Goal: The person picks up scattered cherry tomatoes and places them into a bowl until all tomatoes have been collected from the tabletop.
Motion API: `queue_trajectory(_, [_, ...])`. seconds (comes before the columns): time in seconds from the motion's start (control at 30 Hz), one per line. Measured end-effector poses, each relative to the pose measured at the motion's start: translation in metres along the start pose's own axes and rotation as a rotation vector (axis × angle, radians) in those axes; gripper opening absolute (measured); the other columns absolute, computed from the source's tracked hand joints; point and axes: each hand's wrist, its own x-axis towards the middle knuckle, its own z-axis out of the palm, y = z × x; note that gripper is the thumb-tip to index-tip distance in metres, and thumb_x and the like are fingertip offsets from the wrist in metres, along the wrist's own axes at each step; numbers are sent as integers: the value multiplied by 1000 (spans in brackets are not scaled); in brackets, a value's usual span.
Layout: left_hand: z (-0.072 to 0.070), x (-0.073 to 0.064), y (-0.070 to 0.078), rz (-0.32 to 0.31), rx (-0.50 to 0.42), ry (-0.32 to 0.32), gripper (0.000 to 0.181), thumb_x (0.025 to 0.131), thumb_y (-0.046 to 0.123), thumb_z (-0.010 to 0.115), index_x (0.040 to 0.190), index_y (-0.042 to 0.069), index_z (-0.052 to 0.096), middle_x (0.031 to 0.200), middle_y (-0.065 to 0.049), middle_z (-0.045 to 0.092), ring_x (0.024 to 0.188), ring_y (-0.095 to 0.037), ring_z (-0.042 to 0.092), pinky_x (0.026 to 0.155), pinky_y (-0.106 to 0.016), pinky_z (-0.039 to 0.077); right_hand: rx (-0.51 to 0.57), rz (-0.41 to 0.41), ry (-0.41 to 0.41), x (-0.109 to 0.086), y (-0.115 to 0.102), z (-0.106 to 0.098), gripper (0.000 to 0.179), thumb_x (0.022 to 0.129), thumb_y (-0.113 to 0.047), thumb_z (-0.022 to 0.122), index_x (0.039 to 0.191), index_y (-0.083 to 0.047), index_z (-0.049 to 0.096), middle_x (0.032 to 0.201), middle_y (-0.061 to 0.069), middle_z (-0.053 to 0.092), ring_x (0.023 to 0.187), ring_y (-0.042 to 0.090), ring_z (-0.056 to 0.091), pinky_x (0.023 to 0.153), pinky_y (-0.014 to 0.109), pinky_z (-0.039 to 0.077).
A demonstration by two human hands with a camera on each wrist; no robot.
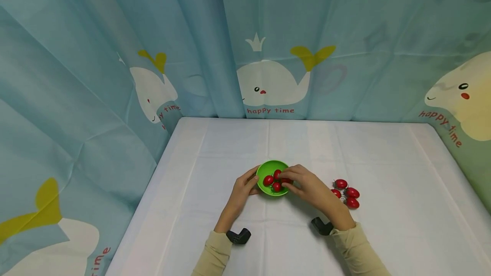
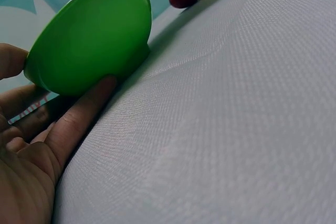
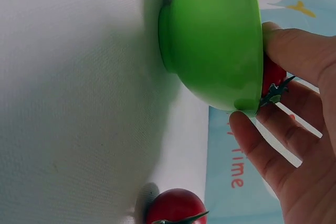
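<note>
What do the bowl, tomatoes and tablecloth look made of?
Bowl: probably plastic, smooth with a soft sheen, evenly green, thin-rimmed. Tomatoes: glossy red skins with highlights; real or imitation, I can't tell. Tablecloth: matt woven fabric, its weave and creases showing.

- Soft, even light is brightening the white surface (image 1: 230,148) in the head view.
- Small highlights are glinting on the cherry tomatoes (image 1: 352,193).
- A broad, soft-edged shadow is spreading beside the green bowl (image 3: 220,40) in the right-wrist view.
- The left-wrist view is looking dimmer.
</note>
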Motion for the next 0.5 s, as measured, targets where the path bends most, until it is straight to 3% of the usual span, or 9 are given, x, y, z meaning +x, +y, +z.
queue_trajectory(0.2, [0,0,1,2,-5,-4,49,110,27,52,157,10,48,155,-18,55,126,-29,66,88,-22,62,-18,-31,10,0,0,0,29,87,-8,84,115,-8,78,114,4,75,108,23,67,90,40,62])
queue_trajectory(0.5, [1,0,0,10,-2,-4,50,111,27,51,157,9,47,154,-20,55,129,-30,65,88,-22,62,-15,-10,-15,1,-2,-1,29,88,-5,82,116,-10,77,116,2,75,109,23,67,93,41,61])
